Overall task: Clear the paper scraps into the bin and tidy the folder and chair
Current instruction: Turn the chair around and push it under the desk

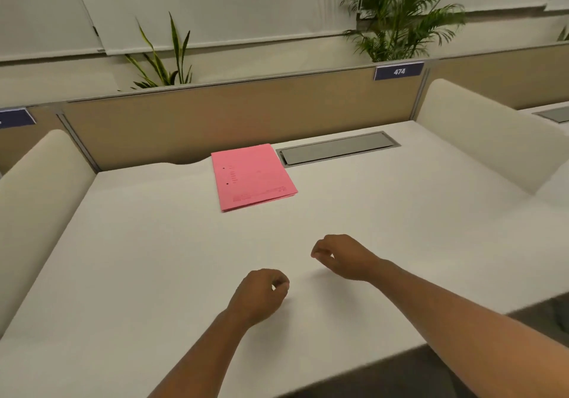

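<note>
A pink folder [252, 176] lies closed and flat on the white desk [138, 243], near the back partition. My left hand [260, 294] hovers over the desk's front middle with its fingers curled loosely inward and nothing visible in them. My right hand [341, 256] is a little farther forward and to the right, fingers also curled, thumb and fingertips close together. I cannot see any paper scraps, a bin or a chair in this view.
A grey cable hatch [338, 150] is set into the desk right of the folder. Cream side dividers stand at the left [37, 200] and right [480, 130]. A tan partition [234, 114] with a "474" label [399, 71] backs the desk, plants behind it.
</note>
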A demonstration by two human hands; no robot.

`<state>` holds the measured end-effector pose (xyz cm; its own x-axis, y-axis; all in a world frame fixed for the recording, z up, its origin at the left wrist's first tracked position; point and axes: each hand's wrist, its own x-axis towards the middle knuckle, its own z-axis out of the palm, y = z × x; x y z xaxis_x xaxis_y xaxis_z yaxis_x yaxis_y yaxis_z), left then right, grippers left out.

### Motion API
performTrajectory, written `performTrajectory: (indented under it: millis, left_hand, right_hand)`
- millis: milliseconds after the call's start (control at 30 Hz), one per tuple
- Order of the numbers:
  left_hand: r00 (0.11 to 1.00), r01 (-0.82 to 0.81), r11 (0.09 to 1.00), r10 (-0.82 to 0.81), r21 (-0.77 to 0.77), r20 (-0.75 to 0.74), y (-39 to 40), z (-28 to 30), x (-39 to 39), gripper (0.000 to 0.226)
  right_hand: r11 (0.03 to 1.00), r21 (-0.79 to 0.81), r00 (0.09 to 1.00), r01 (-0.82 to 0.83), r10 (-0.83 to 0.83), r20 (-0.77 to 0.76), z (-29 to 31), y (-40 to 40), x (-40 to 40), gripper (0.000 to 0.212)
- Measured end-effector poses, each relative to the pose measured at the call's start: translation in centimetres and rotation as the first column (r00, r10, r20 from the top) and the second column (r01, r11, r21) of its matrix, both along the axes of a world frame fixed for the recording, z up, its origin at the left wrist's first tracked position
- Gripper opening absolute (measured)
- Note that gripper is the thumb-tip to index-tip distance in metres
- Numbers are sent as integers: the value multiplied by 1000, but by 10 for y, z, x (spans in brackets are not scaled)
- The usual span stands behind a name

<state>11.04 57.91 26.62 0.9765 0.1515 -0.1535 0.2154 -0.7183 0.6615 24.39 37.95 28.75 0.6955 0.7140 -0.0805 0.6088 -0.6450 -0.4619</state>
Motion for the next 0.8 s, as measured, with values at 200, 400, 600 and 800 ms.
performTrajectory:
  millis: [200,400,600,800]
  left_hand:
    - [976,218,976,-218,5,-17,-87,-7,-52,24]
    - [919,395,919,-395,-10,18,-174,7,-74,27]
    - [814,580,814,-578,-27,58,-268,25,-83,25]
    - [690,724,689,-724,-36,9,-389,32,-104,20]
  right_hand:
    - [990,-84,993,112,-114,-20,4,-93,-81,30]
    - [955,-168,965,243,-256,-56,7,-211,-141,29]
    - [904,-211,924,373,-382,-4,21,-327,-185,20]
    - [814,-288,855,504,-518,31,41,-458,-237,17]
